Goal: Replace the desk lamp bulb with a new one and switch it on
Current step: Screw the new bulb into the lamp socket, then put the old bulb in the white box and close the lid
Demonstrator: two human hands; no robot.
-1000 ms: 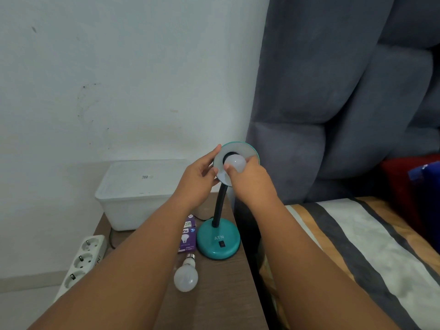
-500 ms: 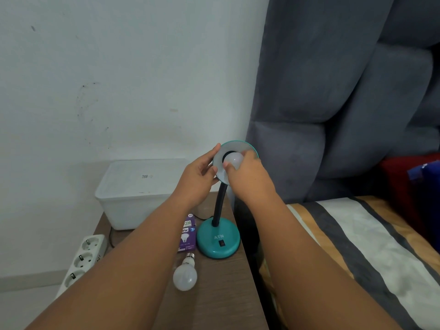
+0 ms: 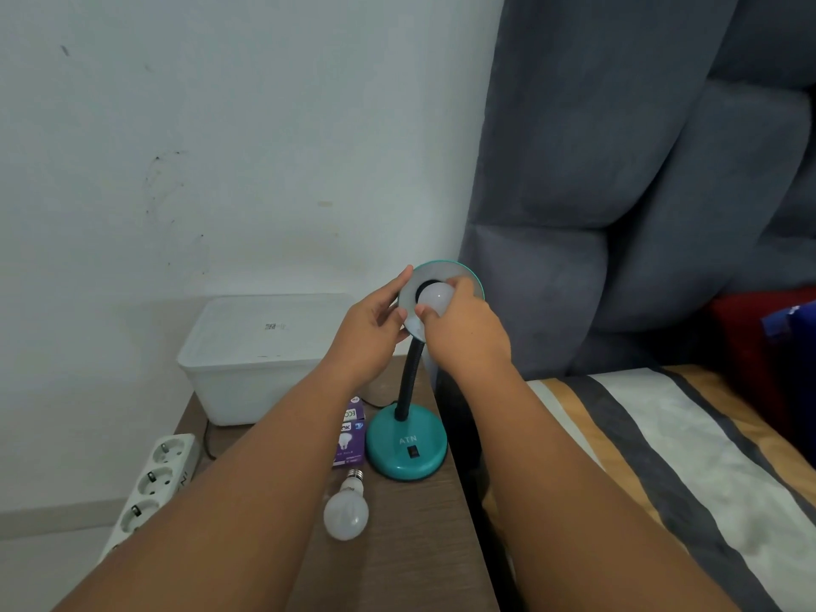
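Observation:
A teal desk lamp with a round base (image 3: 405, 448) and a black flexible neck stands on the wooden bedside table (image 3: 410, 549). Its shade (image 3: 459, 276) faces me. My left hand (image 3: 371, 329) grips the shade's left rim. My right hand (image 3: 463, 331) has its fingers closed around a white bulb (image 3: 435, 295) that sits at the shade's dark socket. A second white bulb (image 3: 346, 512) lies loose on the table in front of the base. A purple bulb box (image 3: 351, 435) lies beside the base.
A white lidded plastic box (image 3: 256, 346) stands at the back of the table against the wall. A white power strip (image 3: 152, 479) lies off the table's left edge. A grey padded headboard (image 3: 640, 192) and a striped bed (image 3: 662, 457) are on the right.
My right hand's fingers have shifted around the bulb in the shade, as in turning it. The left hand stays on the shade rim. The lamp and loose bulb have not moved.

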